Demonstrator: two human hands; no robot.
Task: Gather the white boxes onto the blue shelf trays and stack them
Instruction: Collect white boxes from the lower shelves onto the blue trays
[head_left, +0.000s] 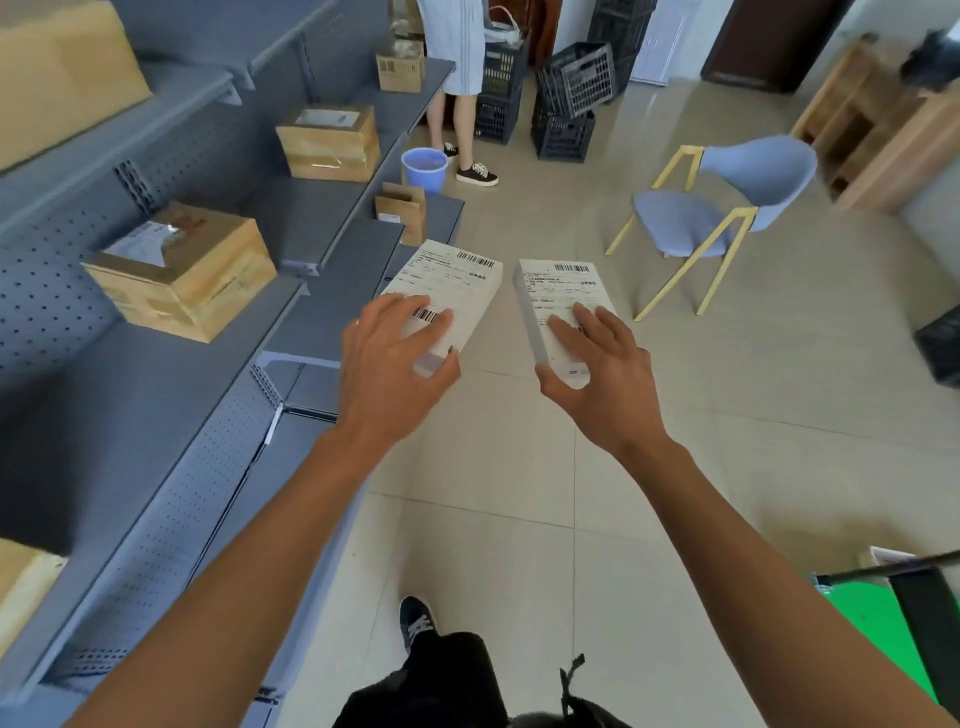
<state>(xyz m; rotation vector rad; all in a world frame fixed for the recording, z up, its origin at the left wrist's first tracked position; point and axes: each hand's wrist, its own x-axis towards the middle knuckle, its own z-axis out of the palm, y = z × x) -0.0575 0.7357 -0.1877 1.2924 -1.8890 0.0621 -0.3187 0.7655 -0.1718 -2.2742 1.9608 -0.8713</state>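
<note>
along the left side, grey-blue shelf trays (156, 415) run away in tiers, carrying brown cardboard boxes (182, 270), one near the front edge of the middle tray and another (330, 141) further back. above the near end of the lowest tray, the left hand (387, 371) holds a white box (449, 296) in the air, fingers spread over its labelled top and thumb curled under its near corner, so this grip is closed round the box. just beside it, apart by a narrow gap, the right hand (602, 371) holds a second white box (563, 306) the same way, fingers on the label, thumb along its left edge. both boxes hang over the tiled floor (519, 467) at the shelf's outer edge, touching no tray. further back stand a blue bucket (425, 169), another person's legs (465, 124) and black crates (566, 104). to the right sits a blue chair (727, 208) with pale wooden legs.
</note>
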